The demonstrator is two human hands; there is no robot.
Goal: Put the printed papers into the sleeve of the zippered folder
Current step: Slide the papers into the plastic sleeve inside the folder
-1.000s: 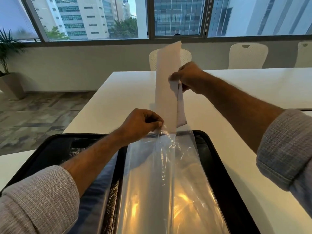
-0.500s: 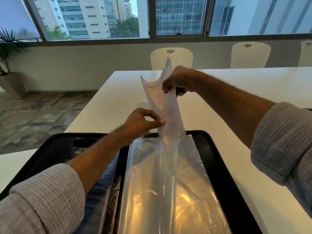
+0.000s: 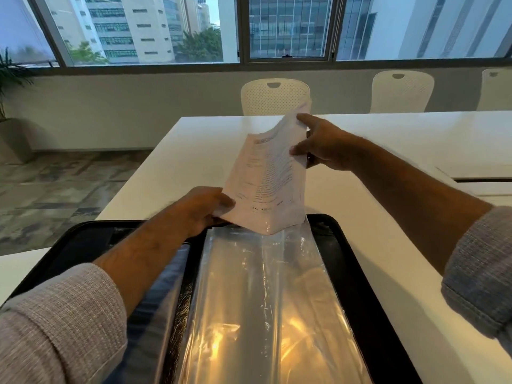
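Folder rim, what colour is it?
Black, seen in the head view: the folder rim frames the clear sleeve.

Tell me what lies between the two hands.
In the head view, only the printed papers: left hand holds their lower corner, right hand pinches their upper edge.

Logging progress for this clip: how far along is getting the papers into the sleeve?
Done: zippered folder lies open, clear sleeve exposed. In hand: right hand pinches the printed papers near the top, left hand holds their lower corner; bottom edge just enters the sleeve mouth. Left: sliding them fully in.
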